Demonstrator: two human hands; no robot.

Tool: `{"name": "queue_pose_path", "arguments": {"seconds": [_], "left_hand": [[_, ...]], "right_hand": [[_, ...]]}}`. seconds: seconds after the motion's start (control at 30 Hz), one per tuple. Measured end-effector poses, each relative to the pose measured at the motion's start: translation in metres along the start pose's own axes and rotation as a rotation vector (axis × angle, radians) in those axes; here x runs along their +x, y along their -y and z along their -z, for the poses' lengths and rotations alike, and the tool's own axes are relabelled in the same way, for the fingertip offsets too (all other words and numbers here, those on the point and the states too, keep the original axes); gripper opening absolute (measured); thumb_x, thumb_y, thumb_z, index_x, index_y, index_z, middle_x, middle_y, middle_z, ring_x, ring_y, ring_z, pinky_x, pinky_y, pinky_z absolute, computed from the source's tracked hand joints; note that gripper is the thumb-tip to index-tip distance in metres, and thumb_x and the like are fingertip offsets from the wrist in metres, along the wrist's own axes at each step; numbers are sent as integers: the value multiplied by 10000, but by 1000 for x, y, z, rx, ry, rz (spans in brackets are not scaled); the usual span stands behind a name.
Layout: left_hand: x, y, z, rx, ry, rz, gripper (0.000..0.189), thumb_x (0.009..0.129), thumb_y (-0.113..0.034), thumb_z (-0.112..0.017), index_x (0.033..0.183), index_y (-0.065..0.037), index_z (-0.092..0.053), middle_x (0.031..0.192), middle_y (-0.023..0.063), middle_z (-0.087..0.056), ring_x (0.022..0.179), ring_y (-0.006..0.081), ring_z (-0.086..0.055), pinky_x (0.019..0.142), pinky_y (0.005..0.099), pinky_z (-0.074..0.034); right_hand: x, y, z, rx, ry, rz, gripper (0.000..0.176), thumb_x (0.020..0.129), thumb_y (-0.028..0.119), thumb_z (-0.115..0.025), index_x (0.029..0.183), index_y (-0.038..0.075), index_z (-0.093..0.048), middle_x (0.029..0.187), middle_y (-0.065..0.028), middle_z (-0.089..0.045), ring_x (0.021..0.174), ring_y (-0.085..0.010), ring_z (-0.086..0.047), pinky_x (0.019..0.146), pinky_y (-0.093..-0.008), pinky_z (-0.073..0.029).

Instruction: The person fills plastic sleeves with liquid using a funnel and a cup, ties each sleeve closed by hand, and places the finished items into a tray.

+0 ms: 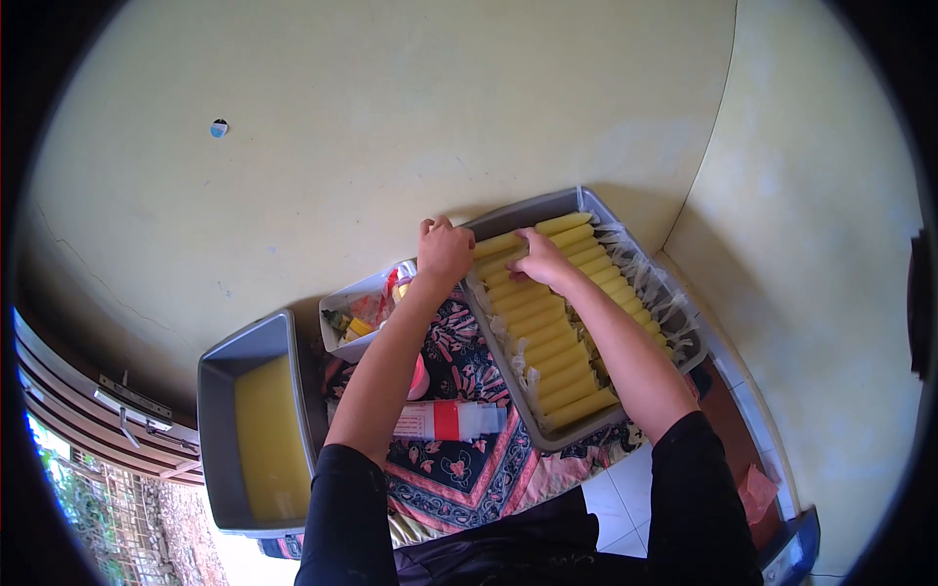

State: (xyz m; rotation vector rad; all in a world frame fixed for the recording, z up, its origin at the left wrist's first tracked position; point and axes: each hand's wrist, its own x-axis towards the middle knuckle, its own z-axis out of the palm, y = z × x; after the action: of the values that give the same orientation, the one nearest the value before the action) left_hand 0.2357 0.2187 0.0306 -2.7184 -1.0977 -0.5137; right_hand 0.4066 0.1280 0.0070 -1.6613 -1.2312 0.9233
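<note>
A large grey tray (540,445) holds two rows of slim plastic tubes filled with something yellow (552,354), laid side by side, many with knotted clear ends. Over the tray's far left corner, my left hand (446,251) is closed at the left end of a yellow-filled tube (496,244) in the farthest part of the row. My right hand (543,264) reaches to the same tube's other end, with forefinger and thumb on either side of it. The palm sides of both hands are hidden.
Left stands a deep grey tub (305,405) containing yellow liquid (271,439). Between tub and tray are a white container (337,342) of small packets and a pack of clear plastic bags (479,420) on patterned cloth (454,464). A wall (391,117) rises behind.
</note>
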Motion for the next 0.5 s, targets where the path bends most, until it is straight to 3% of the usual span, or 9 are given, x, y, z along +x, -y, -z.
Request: {"name": "queue_pose_path", "arguments": {"seconds": [0.13, 0.23, 0.3, 0.4, 0.5], "left_hand": [[-3, 1, -3, 39, 6, -19, 195, 732, -141, -588, 813, -187, -759, 904, 56, -692, 1046, 211, -556, 1028, 411, -295], [-4, 3, -5, 43, 59, -11, 222, 742, -127, -582, 857, -198, -758, 943, 35, -694, 1099, 196, -526, 1054, 454, -258], [-5, 4, -5, -21, 16, -20, 225, 736, -130, -585, 860, -197, -760, 939, 36, -694, 1091, 199, -530, 1063, 456, -248], [-6, 4, -6, -31, 11, -21, 214, 726, -133, -588, 834, -192, -763, 924, 45, -695, 1086, 203, -531, 1067, 467, -241], [-8, 4, -7, 4, -42, -43, 210, 726, -143, -575, 792, -182, -770, 876, 36, -700, 1051, 203, -551, 1040, 435, -272]], "right_hand": [[-1, -1, -2, -46, 15, 21, 639, 795, 8, -673, 1363, -25, -383, 1178, -218, -591, 717, -218, -688, 652, -297, -540], [0, -4, -3, -180, -83, 88, 591, 778, 35, -691, 1318, -9, -454, 1170, -208, -591, 846, -262, -677, 723, -336, -530], [4, -10, -2, -508, -330, 331, 509, 767, 92, -706, 1234, -19, -535, 1189, -199, -579, 1030, -301, -612, 850, -379, -488], [3, -5, 3, -478, -192, 187, 447, 772, 157, -704, 1166, -19, -584, 1213, -201, -564, 1163, -322, -521, 960, -396, -425], [6, -15, -3, -520, -183, 279, 421, 787, 187, -691, 1142, -21, -601, 1250, -196, -550, 1173, -328, -519, 973, -388, -424]]}}
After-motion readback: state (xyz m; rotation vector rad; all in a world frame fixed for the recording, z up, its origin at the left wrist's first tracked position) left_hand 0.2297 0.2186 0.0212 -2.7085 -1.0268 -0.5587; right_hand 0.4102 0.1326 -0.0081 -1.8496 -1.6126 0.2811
